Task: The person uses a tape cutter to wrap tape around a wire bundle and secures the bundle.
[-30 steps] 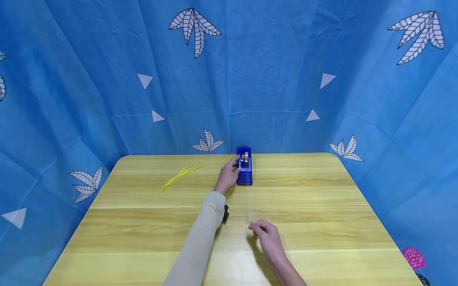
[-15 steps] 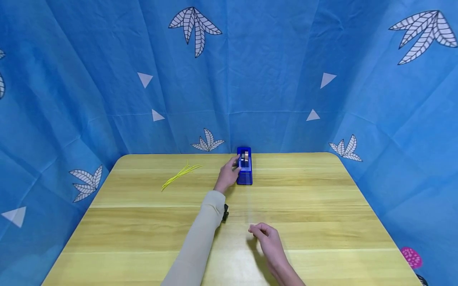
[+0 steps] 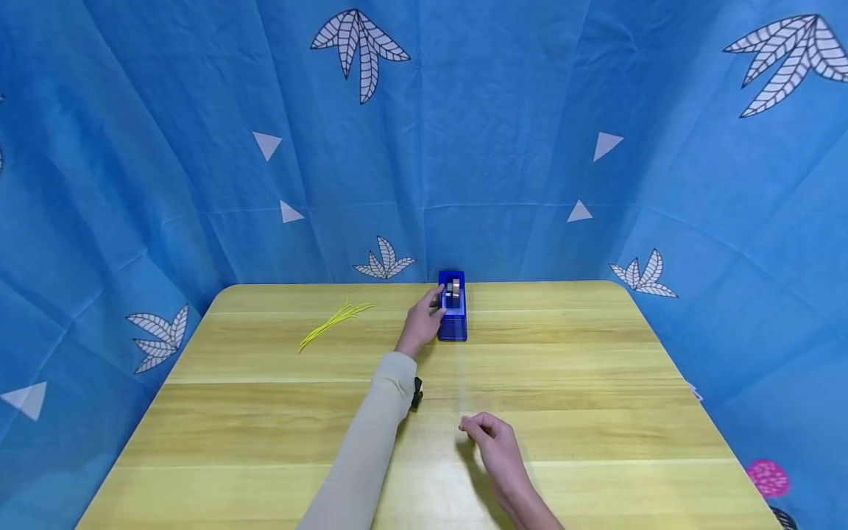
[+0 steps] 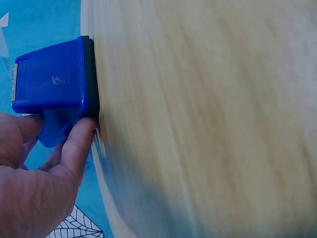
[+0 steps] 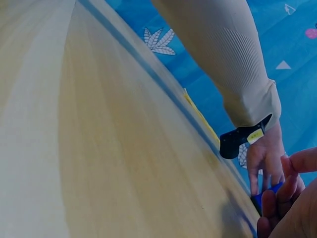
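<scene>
A blue tape dispenser point(image 3: 453, 328) stands at the far edge of the table, a roll of tape showing in its top. My left hand point(image 3: 421, 322) grips its left side, thumb near the base and fingers higher up; the left wrist view shows the thumb point(image 4: 79, 148) close to the dispenser's dark bottom. From the dispenser's front a faint clear strip of tape point(image 3: 461, 379) runs toward me. Its near end meets my right hand point(image 3: 498, 449), which pinches it between thumb and index finger above the table. In the right wrist view the pinching fingers point(image 5: 302, 161) overlap the left hand.
A bunch of thin yellow strands point(image 3: 336, 323) lies on the wooden table point(image 3: 596, 412) left of the dispenser. Behind and along both sides hangs a blue patterned cloth point(image 3: 517, 147). A black wrist device point(image 3: 417, 394) sits on the left sleeve's cuff.
My right hand has drawn slightly toward me with the tape end. The left hand and dispenser have kept their place; the view has tilted a little.
</scene>
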`<move>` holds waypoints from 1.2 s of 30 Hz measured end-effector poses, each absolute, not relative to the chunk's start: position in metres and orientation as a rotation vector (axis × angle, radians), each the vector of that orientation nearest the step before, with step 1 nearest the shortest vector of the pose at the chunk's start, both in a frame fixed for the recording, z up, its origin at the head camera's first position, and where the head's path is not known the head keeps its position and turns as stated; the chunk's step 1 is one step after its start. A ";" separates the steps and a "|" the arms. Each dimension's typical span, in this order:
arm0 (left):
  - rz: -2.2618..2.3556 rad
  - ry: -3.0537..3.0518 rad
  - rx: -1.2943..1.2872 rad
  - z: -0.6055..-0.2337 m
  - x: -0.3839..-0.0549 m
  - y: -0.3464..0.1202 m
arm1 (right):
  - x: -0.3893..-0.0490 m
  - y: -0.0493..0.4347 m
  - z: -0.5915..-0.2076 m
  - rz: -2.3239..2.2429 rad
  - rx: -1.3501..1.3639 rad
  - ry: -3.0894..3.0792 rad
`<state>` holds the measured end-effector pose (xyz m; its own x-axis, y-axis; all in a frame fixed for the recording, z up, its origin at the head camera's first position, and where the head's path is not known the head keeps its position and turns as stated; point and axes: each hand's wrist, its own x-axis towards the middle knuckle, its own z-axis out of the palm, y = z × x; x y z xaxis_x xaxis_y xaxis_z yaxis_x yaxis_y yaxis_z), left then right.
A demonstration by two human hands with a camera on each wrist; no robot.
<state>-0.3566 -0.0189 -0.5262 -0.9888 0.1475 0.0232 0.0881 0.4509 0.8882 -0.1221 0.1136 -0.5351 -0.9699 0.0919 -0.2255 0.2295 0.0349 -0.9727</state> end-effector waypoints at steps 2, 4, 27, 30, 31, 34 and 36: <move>1.600 2.631 0.212 -0.527 -0.356 -0.019 | -0.122 0.113 -0.536 -2.092 0.339 2.181; 1.598 2.629 0.207 -0.528 -0.357 -0.019 | -0.122 0.113 -0.536 -2.091 0.338 2.181; 1.590 2.639 0.227 -0.528 -0.355 -0.020 | -0.121 0.112 -0.543 -2.079 0.335 2.174; 1.584 2.645 0.226 -0.527 -0.355 -0.021 | -0.121 0.113 -0.542 -2.065 0.335 2.181; 1.583 2.645 0.225 -0.527 -0.355 -0.021 | -0.120 0.113 -0.542 -2.062 0.336 2.182; 1.581 2.643 0.221 -0.527 -0.355 -0.020 | -0.120 0.114 -0.541 -2.058 0.336 2.181; 1.581 2.636 0.223 -0.527 -0.355 -0.020 | -0.120 0.114 -0.541 -2.059 0.338 2.182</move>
